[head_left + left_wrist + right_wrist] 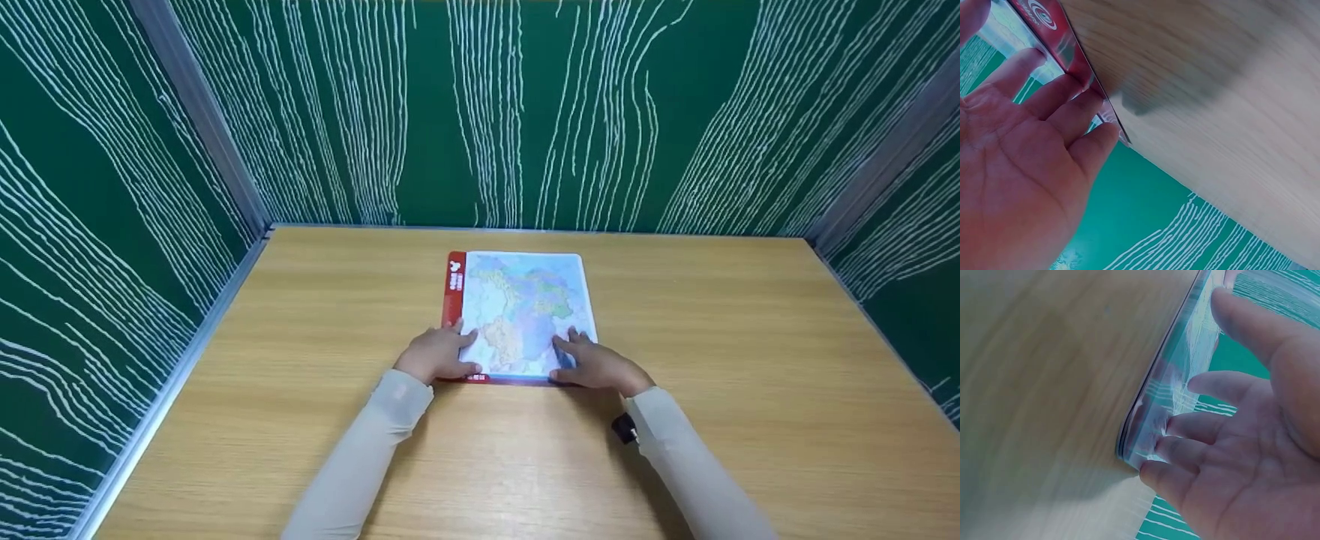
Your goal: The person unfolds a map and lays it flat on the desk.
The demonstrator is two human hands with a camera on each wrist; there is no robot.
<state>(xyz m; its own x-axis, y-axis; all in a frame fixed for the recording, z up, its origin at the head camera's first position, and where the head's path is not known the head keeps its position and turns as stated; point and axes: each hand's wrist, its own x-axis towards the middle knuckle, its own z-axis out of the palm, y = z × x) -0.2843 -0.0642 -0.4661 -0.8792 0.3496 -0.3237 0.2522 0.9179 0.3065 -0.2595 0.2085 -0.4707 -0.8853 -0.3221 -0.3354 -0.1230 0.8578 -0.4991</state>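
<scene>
A flat rectangular map board (525,300) with pastel-coloured regions lies on the wooden table, its red strip along the left side. On its near left corner rests my left hand (441,354), the fingers spread. My right hand (602,367) touches the near right corner in the same way. In the left wrist view, extended fingertips meet the board's glossy red border (1064,42). The right wrist view has the fingertips against the board's shiny face (1171,377) near a rounded corner. Neither hand is curled round the board.
The wooden table (315,315) reaches back to a green wall (427,150) with white wavy lines. Similar green panels stand at left and right, joined by grey metal posts (202,105). A small black device (623,428) sits at my right wrist.
</scene>
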